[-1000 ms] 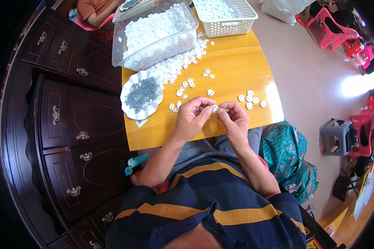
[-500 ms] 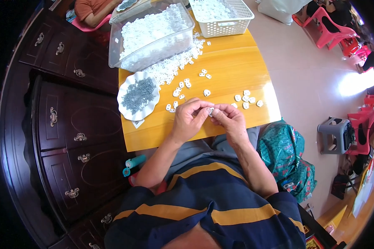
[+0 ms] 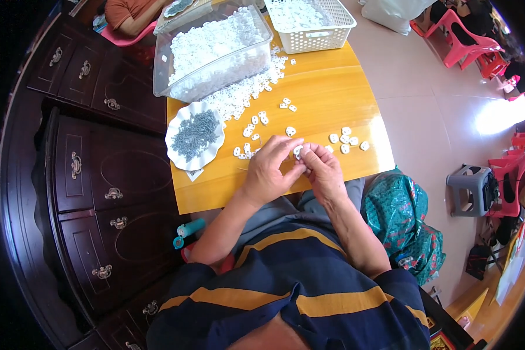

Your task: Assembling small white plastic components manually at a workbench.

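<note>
Glossy wood table (image 3: 332, 93), white plastic pcs (image 3: 290, 130).

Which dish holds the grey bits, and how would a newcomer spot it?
Start at the yellow table, then go to its left edge, just below the clear bin of white pieces. There sits a white scalloped plate heaped with small grey parts. It is the only grey pile; everything else around it is white.

Home workshop, parts bin (image 3: 216, 52), carved cabinet (image 3: 99, 175)
</note>
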A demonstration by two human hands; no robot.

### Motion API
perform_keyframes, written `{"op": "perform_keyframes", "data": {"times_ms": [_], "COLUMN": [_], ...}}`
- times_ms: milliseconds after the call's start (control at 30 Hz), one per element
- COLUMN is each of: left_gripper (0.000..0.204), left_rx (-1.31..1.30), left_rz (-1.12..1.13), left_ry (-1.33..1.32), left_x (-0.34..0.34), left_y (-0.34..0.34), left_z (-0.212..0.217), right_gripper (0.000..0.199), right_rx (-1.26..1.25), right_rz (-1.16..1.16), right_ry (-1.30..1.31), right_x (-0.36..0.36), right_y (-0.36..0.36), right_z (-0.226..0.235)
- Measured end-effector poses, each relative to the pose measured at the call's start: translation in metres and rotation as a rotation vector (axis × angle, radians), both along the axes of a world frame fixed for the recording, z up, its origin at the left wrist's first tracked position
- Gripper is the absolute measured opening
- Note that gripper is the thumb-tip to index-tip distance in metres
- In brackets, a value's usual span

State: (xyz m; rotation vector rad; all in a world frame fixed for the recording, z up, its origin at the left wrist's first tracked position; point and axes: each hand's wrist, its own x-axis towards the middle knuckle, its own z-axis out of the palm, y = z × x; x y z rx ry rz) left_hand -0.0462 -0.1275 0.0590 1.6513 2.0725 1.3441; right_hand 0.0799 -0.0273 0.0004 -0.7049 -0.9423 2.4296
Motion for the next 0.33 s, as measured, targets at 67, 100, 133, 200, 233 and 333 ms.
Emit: {"op": "perform_keyframes", "data": {"times_ms": [67,100,133,200,233,333], "left_gripper": [0.040,0.040,0.040,0.039,0.039,0.037], "left_rx": [0.016,0.032,0.032,0.029,0.028,-0.018], "left_rz": [0.013,0.028,0.027,0.032,0.032,-0.010], "left_ry": [0.046,0.091,0.092,0.131,0.132,0.103], "left_x": [0.002,0.001,0.000,-0.002,-0.002,-0.004], "left_y": [0.003,0.004,0.004,0.004,0.004,0.003], "left_z": [-0.004,-0.006,-0.008,-0.014,-0.012,-0.009], "right_gripper": [0.014,0.014,0.014,0.014,0.014,0.015], "right_rx": [0.001,-0.014,-0.028,-0.046,-0.064,-0.122], "right_rz": [-0.008,-0.034,-0.059,-0.049,-0.037,-0.029], "right_ry": [0.013,0.012,0.013,0.019,0.025,0.035], "right_x": [-0.002,-0.004,-0.005,-0.004,-0.004,-0.001], "right_y": [-0.002,-0.003,-0.004,-0.005,-0.005,-0.004], "right_z": [0.004,0.007,0.010,0.012,0.013,0.010]}}
